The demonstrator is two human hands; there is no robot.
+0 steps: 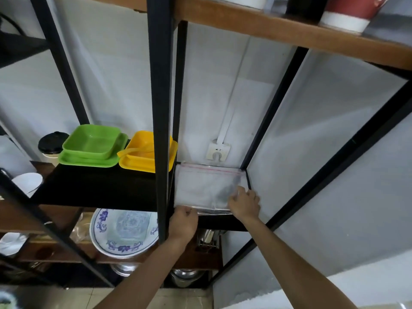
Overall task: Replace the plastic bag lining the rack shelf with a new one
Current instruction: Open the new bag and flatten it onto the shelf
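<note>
- Left hand (184, 221) is gripping the front edge of a clear plastic bag (200, 186).
- Right hand (244, 202) is pressing flat, fingers spread, on the bag lying across the shelf (223, 223).

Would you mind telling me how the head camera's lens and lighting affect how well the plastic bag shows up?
Head view: the wide-angle lens bends and splays the black rack posts; light is soft and even, without hard shadows; the clear plastic bag shows faint sheen and reads pale against the wall, its red seal strip clearest; both the left hand and right hand look sharp.
</note>
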